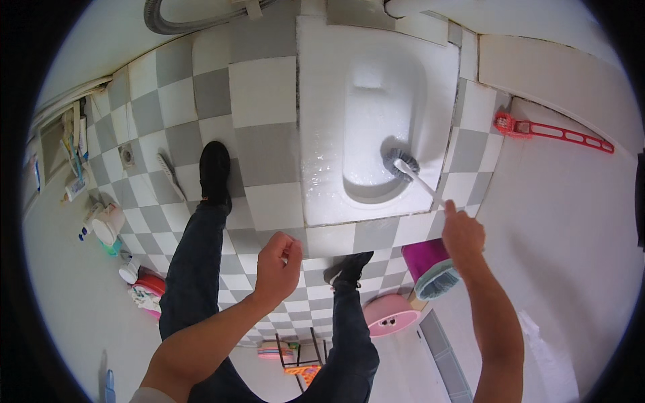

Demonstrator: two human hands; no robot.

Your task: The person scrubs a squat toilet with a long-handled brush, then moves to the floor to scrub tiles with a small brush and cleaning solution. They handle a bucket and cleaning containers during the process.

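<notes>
My right hand [462, 232] is closed around the white handle of a toilet brush [403, 163]. The brush's round grey bristle head rests against the inner right side of a white squat toilet [324, 134], near its front end. Small suds or droplets dot the bowl and the left part of its rim. My left hand [279, 265] hangs over the tiles in front of the toilet, its fingers curled in. No object shows in it, though the inside of the fist is partly hidden.
A red long-handled brush [551, 131] hangs at the right wall. Beside my right forearm stand a purple bin [423, 258] with a pale liner and a pink basin [390, 316]. Another brush [170, 176] lies left of my left shoe [215, 173]. Grey-and-white tiles [265, 151] cover the floor.
</notes>
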